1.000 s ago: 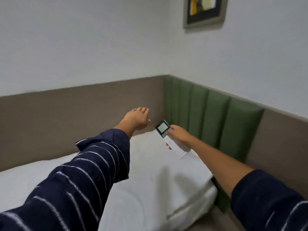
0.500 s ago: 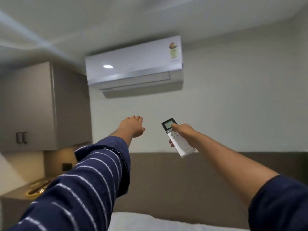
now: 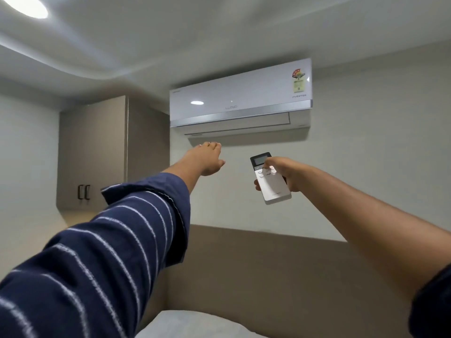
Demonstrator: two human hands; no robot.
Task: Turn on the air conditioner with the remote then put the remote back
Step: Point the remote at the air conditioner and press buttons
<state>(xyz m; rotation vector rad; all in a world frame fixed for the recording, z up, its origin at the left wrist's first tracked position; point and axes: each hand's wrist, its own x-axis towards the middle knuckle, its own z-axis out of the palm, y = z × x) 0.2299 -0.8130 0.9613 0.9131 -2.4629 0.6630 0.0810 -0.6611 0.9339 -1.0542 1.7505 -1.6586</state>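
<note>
A white air conditioner (image 3: 240, 98) hangs high on the wall ahead, its front flap closed. My right hand (image 3: 289, 173) grips a white remote (image 3: 272, 185) with a dark screen at its top, held up and aimed toward the unit. My thumb rests on the buttons just below the screen. My left hand (image 3: 207, 158) is stretched out in the air below the unit's left end, palm down, fingers together and holding nothing. Both forearms reach forward in dark blue striped sleeves.
A beige wall cabinet (image 3: 97, 152) with two dark handles hangs to the left of the unit. A brown padded panel (image 3: 280, 264) runs along the wall below. A white bed corner (image 3: 190, 325) shows at the bottom edge. A round ceiling light (image 3: 26, 6) glows at top left.
My view has swung up from the bed and green headboard to the wall with the air conditioner. Both arms rose with it, and my thumb has moved onto the remote's buttons.
</note>
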